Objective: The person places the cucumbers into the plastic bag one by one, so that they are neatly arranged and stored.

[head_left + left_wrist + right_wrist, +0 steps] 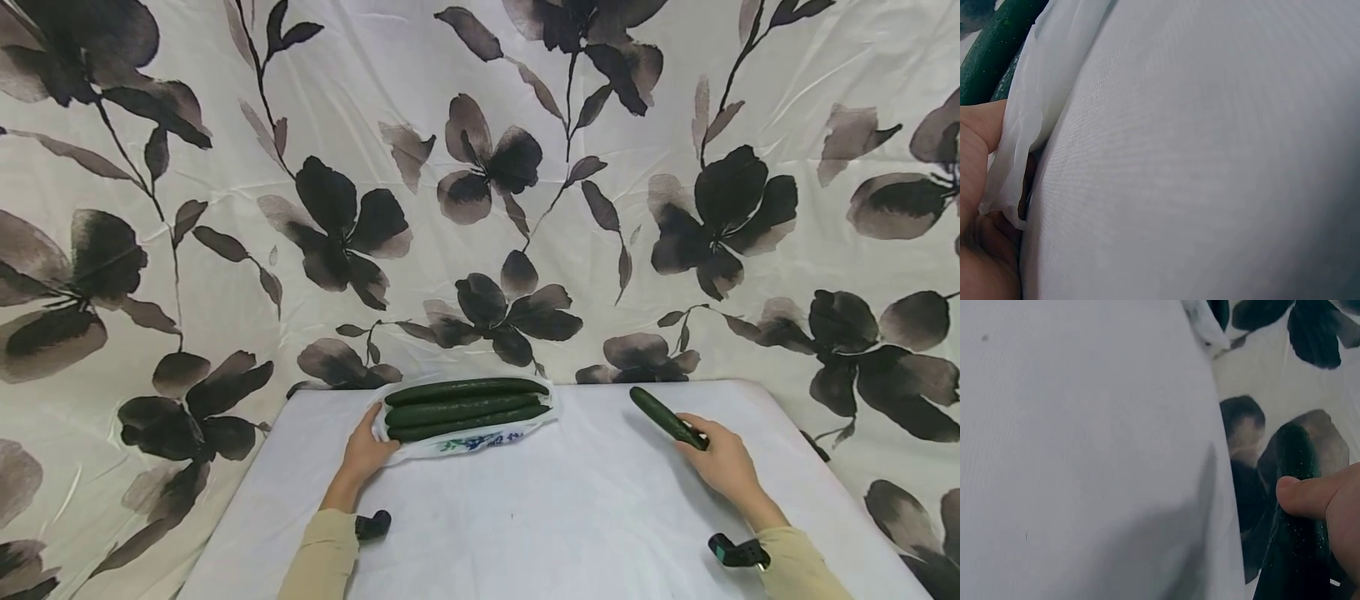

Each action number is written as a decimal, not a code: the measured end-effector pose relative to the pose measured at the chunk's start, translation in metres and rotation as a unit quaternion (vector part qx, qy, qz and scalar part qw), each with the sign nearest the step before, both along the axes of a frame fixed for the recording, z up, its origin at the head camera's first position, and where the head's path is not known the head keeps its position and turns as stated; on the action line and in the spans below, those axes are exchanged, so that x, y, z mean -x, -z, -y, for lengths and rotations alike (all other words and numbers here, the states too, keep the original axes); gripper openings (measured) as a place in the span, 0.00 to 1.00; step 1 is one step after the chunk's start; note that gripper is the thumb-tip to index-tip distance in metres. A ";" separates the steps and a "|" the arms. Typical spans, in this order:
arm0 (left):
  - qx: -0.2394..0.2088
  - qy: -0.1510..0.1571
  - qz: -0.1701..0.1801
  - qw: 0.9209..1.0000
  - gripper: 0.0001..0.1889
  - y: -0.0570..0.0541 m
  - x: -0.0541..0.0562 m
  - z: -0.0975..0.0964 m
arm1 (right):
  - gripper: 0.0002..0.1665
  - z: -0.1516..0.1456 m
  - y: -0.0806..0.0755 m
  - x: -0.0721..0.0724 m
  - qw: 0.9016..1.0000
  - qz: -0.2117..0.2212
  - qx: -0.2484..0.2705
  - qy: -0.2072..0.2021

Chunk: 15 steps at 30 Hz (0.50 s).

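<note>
Several dark green cucumbers [467,412] lie side by side on a white plastic bag [450,448] with blue and green print, at the table's far side. My left hand [367,450] grips the bag's left end; in the left wrist view the thumb [985,122] is on top and the plastic [1019,144] runs between it and the curled fingers below. To the right, my right hand [722,457] holds a single cucumber [663,417] near its lower end, tilted over the table. In the right wrist view the thumb [1310,495] presses across this cucumber [1297,550].
A white cloth covers the table [525,517]. Behind it hangs a floral curtain [420,250], close to the table's far edge. Small black devices sit at the left wrist [373,525] and right wrist [738,552].
</note>
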State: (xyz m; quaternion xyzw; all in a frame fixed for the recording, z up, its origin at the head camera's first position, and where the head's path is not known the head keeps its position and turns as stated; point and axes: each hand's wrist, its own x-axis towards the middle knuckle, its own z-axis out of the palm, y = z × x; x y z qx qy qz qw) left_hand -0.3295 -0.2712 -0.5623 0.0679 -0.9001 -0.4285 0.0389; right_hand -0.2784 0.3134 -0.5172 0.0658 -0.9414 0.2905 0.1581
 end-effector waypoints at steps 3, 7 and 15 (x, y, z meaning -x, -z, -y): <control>0.000 -0.001 -0.003 1.000 0.46 0.001 0.000 0.001 | 0.28 0.015 -0.004 0.002 1.000 -0.017 0.002 -0.023; 0.000 -0.003 -0.001 1.000 0.46 0.001 0.001 0.001 | 0.28 0.034 -0.008 0.002 0.998 -0.036 0.005 -0.052; -0.002 -0.002 0.003 1.000 0.46 0.001 0.000 0.001 | 0.28 0.064 -0.013 -0.002 0.995 -0.057 -0.016 -0.084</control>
